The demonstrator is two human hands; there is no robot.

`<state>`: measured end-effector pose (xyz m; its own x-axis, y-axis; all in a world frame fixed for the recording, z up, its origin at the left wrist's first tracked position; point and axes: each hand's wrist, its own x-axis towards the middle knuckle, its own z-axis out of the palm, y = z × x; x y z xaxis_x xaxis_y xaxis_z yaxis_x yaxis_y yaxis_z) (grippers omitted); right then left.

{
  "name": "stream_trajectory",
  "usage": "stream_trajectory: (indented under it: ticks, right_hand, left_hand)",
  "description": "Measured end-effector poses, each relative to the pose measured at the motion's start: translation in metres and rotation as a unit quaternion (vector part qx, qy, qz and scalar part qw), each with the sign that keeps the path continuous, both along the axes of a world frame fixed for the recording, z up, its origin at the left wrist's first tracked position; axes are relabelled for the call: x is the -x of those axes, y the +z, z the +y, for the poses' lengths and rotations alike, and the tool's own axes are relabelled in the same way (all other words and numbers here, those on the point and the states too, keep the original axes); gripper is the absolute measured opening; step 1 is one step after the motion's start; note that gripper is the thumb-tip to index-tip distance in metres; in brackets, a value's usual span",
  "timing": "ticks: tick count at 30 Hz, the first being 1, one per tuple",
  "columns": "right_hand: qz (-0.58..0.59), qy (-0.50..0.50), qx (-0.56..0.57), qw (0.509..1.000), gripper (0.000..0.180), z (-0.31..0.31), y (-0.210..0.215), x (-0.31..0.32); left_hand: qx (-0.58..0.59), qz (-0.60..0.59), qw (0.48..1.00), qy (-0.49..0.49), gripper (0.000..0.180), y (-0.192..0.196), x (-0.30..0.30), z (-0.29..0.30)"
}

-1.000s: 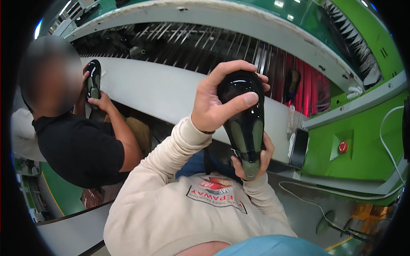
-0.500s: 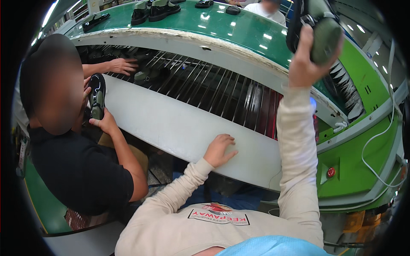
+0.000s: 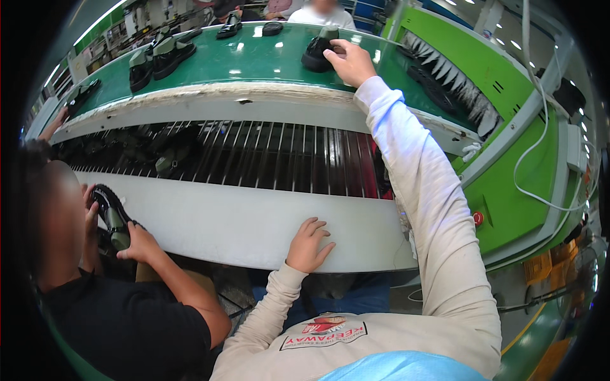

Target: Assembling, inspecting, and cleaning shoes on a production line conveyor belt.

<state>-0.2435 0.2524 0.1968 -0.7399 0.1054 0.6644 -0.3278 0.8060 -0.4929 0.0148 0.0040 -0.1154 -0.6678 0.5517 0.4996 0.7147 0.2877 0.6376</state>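
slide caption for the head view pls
Right hand touching a black shoe on the green surface, left hand open over the white ledge.

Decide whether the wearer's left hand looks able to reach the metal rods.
Probably yes: the empty left hand is over the white ledge, with only bare ledge before the metal rods.

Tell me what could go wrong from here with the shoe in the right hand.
The shoe could tip if the right hand lets go too soon; whether it sits flat on the green surface is hard to tell. The right sleeve passes over the worn edge of that surface, so it might snag there.
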Motion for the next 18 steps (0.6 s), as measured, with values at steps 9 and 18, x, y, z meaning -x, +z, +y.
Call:
stream_trajectory:
  ticks: [9, 18]
  right_hand:
    - [-0.073, -0.386, -0.145, 0.908, 0.071, 0.22, 0.018, -0.058]
    - [-0.241, -0.297, -0.136, 0.914, 0.113, 0.311, -0.005, -0.091]
  left_hand:
    - [0.008, 0.004, 1.0, 0.02, 0.029, -0.001, 0.002, 0.0]
    - [0.007, 0.016, 0.999, 0.034, 0.027, 0.005, 0.003, 0.005]
